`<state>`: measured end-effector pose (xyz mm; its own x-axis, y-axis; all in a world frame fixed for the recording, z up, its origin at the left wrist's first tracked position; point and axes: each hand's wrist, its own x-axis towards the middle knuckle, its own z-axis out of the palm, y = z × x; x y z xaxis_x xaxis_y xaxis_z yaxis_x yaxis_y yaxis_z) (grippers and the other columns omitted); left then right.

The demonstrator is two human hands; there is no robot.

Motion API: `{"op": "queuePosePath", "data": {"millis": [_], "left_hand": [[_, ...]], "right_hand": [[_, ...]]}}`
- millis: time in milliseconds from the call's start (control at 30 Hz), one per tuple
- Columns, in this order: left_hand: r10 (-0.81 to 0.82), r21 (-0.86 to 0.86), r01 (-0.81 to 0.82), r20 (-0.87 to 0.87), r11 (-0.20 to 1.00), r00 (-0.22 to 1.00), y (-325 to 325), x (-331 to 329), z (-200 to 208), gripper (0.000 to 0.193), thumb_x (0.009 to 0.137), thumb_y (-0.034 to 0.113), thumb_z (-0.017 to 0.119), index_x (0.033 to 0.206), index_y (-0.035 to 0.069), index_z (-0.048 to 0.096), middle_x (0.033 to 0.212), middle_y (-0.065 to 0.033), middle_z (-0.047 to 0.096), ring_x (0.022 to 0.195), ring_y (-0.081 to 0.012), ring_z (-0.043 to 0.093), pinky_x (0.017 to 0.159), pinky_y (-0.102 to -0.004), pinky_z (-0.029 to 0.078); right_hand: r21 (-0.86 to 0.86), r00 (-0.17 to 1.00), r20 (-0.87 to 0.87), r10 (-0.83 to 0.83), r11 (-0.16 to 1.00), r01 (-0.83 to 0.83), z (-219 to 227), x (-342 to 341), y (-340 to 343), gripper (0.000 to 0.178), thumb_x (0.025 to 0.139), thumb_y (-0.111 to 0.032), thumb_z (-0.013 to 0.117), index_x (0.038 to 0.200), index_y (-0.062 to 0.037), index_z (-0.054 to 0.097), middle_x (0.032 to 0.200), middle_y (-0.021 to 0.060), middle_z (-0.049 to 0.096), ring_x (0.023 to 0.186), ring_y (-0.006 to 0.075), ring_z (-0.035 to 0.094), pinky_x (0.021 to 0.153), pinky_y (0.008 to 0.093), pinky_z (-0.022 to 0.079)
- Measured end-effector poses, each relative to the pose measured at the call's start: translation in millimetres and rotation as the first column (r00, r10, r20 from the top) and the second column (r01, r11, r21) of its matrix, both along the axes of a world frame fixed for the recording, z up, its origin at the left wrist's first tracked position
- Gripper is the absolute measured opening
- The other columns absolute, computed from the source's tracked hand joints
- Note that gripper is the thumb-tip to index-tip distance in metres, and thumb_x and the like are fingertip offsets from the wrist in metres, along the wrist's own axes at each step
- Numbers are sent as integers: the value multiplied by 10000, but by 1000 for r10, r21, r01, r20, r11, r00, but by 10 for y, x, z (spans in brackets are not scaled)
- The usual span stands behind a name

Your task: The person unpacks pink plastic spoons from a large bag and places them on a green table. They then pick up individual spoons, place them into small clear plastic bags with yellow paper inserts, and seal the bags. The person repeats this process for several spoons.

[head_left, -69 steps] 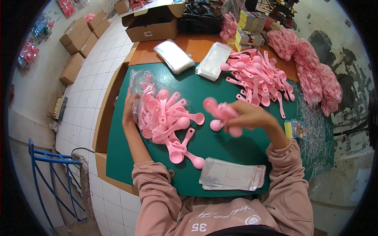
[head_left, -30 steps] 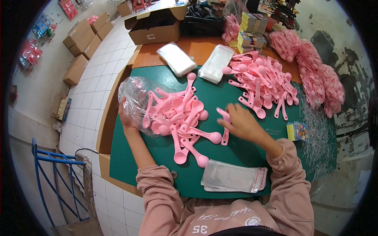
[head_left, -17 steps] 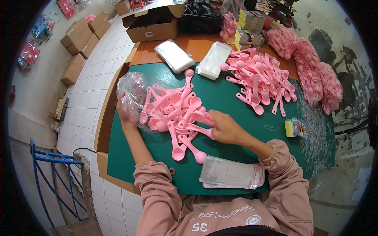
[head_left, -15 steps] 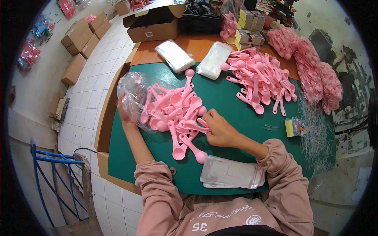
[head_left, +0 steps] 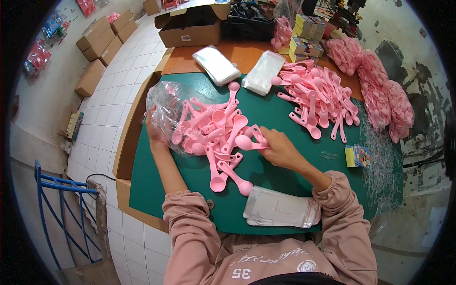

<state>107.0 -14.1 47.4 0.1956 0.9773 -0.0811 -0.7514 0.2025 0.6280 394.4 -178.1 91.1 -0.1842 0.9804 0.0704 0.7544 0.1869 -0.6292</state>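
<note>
On the green table top, a loose heap of pink plastic spoons (head_left: 219,119) spills from the mouth of a clear plastic bag (head_left: 164,107). My left hand (head_left: 156,132) grips the bag's left side, its fingers partly hidden behind the crumpled film. At the heap's right edge, my right hand (head_left: 279,148) is closed on the handle of a pink spoon (head_left: 244,142), whose round bowl points left. A second pink handle (head_left: 257,134) stands up beside those fingers; whether it is also held I cannot tell. Below my right forearm lies a stack of clear flat bags (head_left: 278,209).
A second heap of pink spoons (head_left: 319,97) lies at the far right, near bagged spoons (head_left: 375,85). Two stacks of clear sleeves (head_left: 216,65) (head_left: 262,73) sit at the back, before an open carton (head_left: 190,35). Small printed cards (head_left: 357,156) lie right, beside plastic scraps (head_left: 382,171).
My right hand has drawn back slightly to the right, pulling a pink spoon out from the heap's edge. My left hand stays on the bag. The whole view has shifted a little.
</note>
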Motion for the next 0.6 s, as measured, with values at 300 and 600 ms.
{"op": "queuePosePath", "data": {"millis": [300,600], "left_hand": [[-17,11,17,-19,1000,1000,49,-41,-79,584,810,285,478,1278,-42,354,1195,-210,500,1075,-316,509,922,-409,402],[5,18,-4,-68,1000,998,82,-37,-107,566,821,297,470,1272,-31,371,1193,-193,502,1057,-305,516,909,-403,410]], "right_hand": [[-227,984,161,82,973,-44,53,-514,-278,393,690,-348,665,890,-37,532,700,183,605,673,355,602,558,456,453],[-87,981,127,-145,984,157,244,-60,-218,280,713,-289,623,894,-92,539,768,143,617,721,368,590,604,459,456]]}}
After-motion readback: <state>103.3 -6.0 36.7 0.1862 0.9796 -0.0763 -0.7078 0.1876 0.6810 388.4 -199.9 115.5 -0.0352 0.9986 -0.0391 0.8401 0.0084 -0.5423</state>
